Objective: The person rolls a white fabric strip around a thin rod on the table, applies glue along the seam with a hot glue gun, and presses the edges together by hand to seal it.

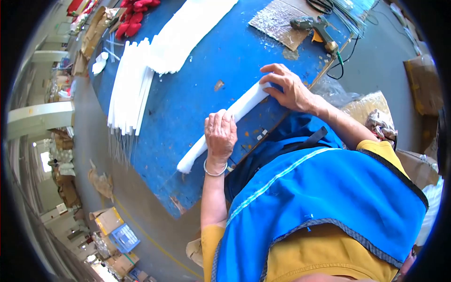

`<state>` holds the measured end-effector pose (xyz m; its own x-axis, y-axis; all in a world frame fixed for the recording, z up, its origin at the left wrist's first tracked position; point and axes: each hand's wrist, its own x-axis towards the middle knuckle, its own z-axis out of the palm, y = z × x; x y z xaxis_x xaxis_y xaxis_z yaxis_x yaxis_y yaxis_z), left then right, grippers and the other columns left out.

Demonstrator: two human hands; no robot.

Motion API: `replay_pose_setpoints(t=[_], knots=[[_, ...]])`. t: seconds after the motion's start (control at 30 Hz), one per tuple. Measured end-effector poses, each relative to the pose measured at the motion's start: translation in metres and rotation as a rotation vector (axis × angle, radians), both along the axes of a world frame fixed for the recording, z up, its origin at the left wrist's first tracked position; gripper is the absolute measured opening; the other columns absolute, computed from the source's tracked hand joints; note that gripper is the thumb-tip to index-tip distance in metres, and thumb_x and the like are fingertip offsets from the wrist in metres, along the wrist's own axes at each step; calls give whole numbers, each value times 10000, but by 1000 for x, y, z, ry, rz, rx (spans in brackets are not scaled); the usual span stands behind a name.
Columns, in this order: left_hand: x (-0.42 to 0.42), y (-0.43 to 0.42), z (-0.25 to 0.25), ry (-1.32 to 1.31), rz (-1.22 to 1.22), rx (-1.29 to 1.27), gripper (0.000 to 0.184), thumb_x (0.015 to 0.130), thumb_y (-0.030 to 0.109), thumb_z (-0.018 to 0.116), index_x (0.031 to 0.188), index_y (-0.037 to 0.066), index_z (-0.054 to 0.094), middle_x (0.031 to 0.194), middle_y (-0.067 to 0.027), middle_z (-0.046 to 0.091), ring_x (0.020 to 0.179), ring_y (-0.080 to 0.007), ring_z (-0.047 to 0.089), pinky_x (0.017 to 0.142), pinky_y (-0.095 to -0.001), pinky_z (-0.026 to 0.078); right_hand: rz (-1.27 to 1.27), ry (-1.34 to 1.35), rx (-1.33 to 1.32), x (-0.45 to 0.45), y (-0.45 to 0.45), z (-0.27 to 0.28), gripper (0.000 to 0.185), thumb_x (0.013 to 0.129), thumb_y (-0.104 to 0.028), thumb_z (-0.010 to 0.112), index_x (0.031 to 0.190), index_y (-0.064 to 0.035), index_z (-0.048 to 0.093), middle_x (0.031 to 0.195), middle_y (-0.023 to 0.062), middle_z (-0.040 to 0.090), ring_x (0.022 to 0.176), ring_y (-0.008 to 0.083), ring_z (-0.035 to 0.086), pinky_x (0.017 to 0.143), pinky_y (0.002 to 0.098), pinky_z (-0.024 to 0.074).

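Observation:
A white soft roll (246,102) lies slantwise along the near edge of the blue table. My left hand (220,134), with a bangle at its wrist, rests over the middle of the roll, its fingers pressed together on it. At the roll's upper right end is my right hand (287,88), fingers apart and curved, the thumb touching or very near the roll. Farther up, a wide white fluffy sheet (181,40) lies flat. Beside it is a bundle of white sticks (130,87) with thin wires at their lower ends.
A glue gun (315,29) with a cable rests by a foil-like board (277,23) at the top right. Red pieces (131,23) lie at the top left. The blue table (164,113) has its near edge against my body. Cardboard boxes (109,221) stand on the floor.

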<state>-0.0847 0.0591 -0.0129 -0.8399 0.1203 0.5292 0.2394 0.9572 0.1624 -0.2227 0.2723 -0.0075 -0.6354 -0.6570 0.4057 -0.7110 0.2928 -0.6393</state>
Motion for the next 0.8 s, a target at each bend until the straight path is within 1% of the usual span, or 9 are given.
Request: replay_pose_setpoints(t=[0.07,0.23,0.37,0.47,0.57,0.67,0.8], knots=[[-1,-1,-1,-24,8,6,103,813,38,617,899,35,560,876,-114,581,783,-283,552,690,-390,441,7,-40,16,-6,-1,0,135,813,-67,639,947,-57,617,1127,129,573,1040,317,558,882,394,469],[-5,-2,-3,-21,31,27,79,827,41,598,890,40,551,859,-114,574,787,-286,555,709,-388,450,34,-30,11,-15,-3,-3,70,839,-74,613,891,-32,592,1092,137,577,1006,316,570,856,385,478],[-5,-2,-1,-24,41,42,64,834,44,593,877,49,546,854,-112,571,787,-288,558,710,-388,452,29,-52,-2,-17,-5,-7,74,852,-77,597,856,-10,566,1077,146,576,986,323,571,847,390,479],[-5,-2,-2,-27,43,58,56,840,42,587,872,54,543,852,-110,569,785,-289,558,711,-389,452,11,-85,34,-18,-5,-6,105,874,-100,565,863,2,590,1041,135,572,960,313,549,846,390,465],[-6,-3,0,-36,33,76,53,843,41,584,873,54,542,852,-110,568,785,-289,558,712,-390,453,25,-22,31,-19,-6,-6,106,878,-102,560,862,1,580,1032,139,561,946,317,536,838,399,454],[-6,-3,-1,-40,32,90,48,847,45,583,869,51,541,848,-111,566,784,-291,556,715,-391,453,12,-54,70,-19,-6,-5,87,871,-89,564,839,-9,548,1060,151,563,977,325,551,847,390,462],[-5,-4,0,-51,21,117,45,852,53,583,864,48,540,844,-109,566,783,-292,554,718,-391,454,9,-35,64,-19,-6,-5,83,868,-83,565,842,-8,543,1059,150,563,977,322,550,845,389,460]])
